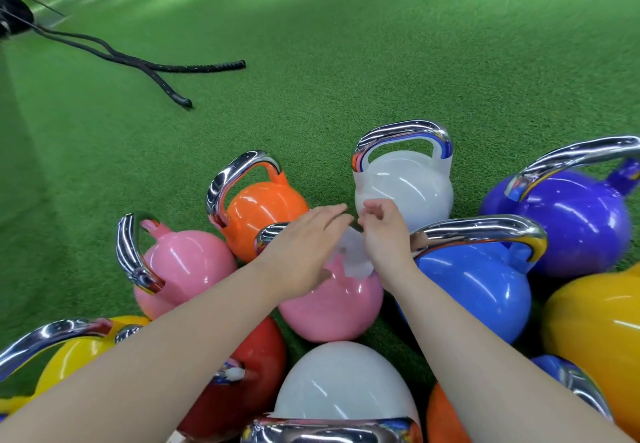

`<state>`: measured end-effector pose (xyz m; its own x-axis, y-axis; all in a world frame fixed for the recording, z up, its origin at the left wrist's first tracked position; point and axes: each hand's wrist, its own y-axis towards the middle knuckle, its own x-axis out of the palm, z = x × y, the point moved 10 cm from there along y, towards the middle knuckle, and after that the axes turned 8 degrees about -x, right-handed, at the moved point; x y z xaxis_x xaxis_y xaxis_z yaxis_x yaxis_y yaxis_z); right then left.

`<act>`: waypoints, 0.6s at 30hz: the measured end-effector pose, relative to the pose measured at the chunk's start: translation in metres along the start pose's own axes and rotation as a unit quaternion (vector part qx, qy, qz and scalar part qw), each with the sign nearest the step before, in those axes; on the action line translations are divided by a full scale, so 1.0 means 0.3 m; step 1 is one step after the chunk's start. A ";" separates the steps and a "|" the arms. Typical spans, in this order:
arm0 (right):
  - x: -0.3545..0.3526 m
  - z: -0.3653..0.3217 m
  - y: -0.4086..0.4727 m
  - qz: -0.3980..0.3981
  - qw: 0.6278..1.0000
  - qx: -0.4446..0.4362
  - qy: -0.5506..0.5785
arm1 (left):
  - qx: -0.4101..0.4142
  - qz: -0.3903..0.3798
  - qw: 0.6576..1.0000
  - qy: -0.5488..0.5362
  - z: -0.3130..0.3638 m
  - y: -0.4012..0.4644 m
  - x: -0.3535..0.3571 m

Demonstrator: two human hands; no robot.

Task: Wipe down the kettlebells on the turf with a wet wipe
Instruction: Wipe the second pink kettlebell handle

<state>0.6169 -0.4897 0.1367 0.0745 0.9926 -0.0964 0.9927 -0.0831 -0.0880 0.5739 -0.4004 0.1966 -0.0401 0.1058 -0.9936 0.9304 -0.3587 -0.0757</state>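
Several coloured kettlebells with chrome handles stand clustered on the green turf (346, 61). Both hands hover over the middle pink kettlebell (332, 307). A white wet wipe (353, 259) hangs between them, draped over the top of that pink bell. My right hand (384, 234) pinches the wipe's upper edge with curled fingers. My left hand (304, 252) is stretched flat, its fingers straight, beside and partly over the wipe; whether it grips the wipe is hidden. Around them stand an orange bell (266, 214), a white one (408, 189), a blue one (478, 286) and another pink one (183, 266).
A purple kettlebell (568, 224) and a yellow one (595, 331) stand at the right. Red (249, 383), yellow (72, 356) and white (343, 380) bells crowd the near edge. A black battle rope (166, 68) lies on the turf at the far left.
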 end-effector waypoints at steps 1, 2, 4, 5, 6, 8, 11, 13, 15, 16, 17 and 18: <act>0.015 -0.012 -0.007 -0.028 0.999 -0.022 -0.036 | -0.037 -0.020 0.999 -0.023 -0.040 -0.007 0.003; 0.038 -0.020 -0.016 -0.066 0.995 -0.039 -0.064 | -0.072 -0.023 0.997 -0.035 -0.080 -0.010 0.000; 0.086 -0.026 -0.032 -0.146 0.981 -0.058 -0.114 | -0.128 0.005 0.991 -0.035 -0.154 -0.018 -0.016; 0.101 -0.031 -0.038 -0.174 0.973 -0.068 -0.138 | -0.157 0.015 0.987 -0.041 -0.183 -0.025 -0.023; 0.117 -0.042 -0.041 -0.200 0.963 -0.081 -0.159 | -0.180 0.017 0.982 -0.045 -0.203 -0.033 -0.027; 0.159 -0.068 -0.053 -0.266 0.936 -0.111 -0.204 | -0.204 0.015 0.978 -0.052 -0.221 -0.044 -0.026; 0.208 -0.088 -0.054 -0.320 0.893 -0.147 -0.281 | -0.216 0.044 0.973 -0.068 -0.231 -0.056 -0.051; 0.220 -0.096 -0.033 -0.307 0.877 -0.169 -0.329 | -0.216 0.070 0.970 -0.085 -0.231 -0.067 -0.075; 0.245 -0.114 -0.026 -0.290 0.848 -0.209 -0.390 | -0.208 0.080 0.971 -0.090 -0.225 -0.083 -0.092; 0.257 -0.129 -0.030 -0.277 0.830 -0.234 -0.424 | -0.205 0.078 0.972 -0.085 -0.220 -0.095 -0.098; 0.273 -0.149 -0.036 -0.258 0.810 -0.261 -0.458 | -0.203 0.070 0.973 -0.080 -0.220 -0.112 -0.102; 0.297 -0.162 -0.046 -0.245 0.792 -0.280 -0.484 | -0.201 0.059 0.975 -0.077 -0.223 -0.134 -0.108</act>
<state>0.6144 -0.3958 0.1776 -0.1724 0.3366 -0.9257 0.7866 0.6127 0.0763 0.5621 -0.3274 0.2373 0.0496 -0.0656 -0.9966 0.9983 0.0352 0.0473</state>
